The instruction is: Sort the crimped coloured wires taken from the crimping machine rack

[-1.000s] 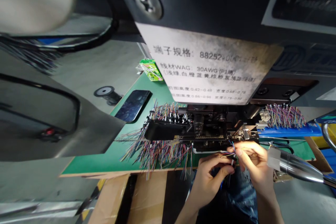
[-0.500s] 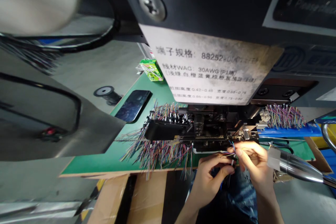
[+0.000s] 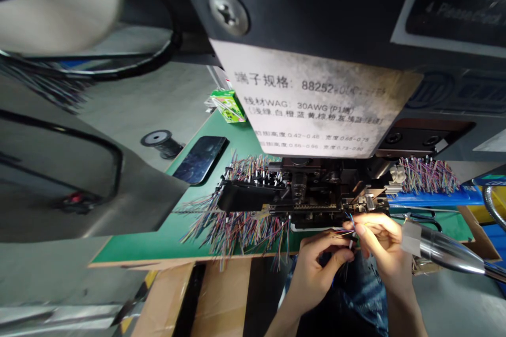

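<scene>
Thin coloured wires (image 3: pixel 343 231) fan out between my two hands, just in front of the crimping machine's die area (image 3: pixel 366 201). My left hand (image 3: pixel 322 263) is closed round the wire bundle, thumb and fingers pinching it near a short white sleeve. With its thumb and forefinger my right hand (image 3: pixel 381 242) pinches the wires from the other side; a blue wire end sticks up beside its fingertips. The exact wire in the right fingers is too small to make out. A terminal strip (image 3: pixel 312 206) runs along the machine to the left of the hands.
Heaps of coloured wire bundles (image 3: pixel 249 231) lie on the green table (image 3: pixel 130 247). A phone (image 3: pixel 201 159) and a green box (image 3: pixel 227 105) are farther back. The metal lamp head (image 3: pixel 450 250) stands close to my right wrist. A blue tray (image 3: pixel 435 198) holds more wires.
Both hands stay almost where they were, still pinching the wires. The camera view has shifted very slightly.
</scene>
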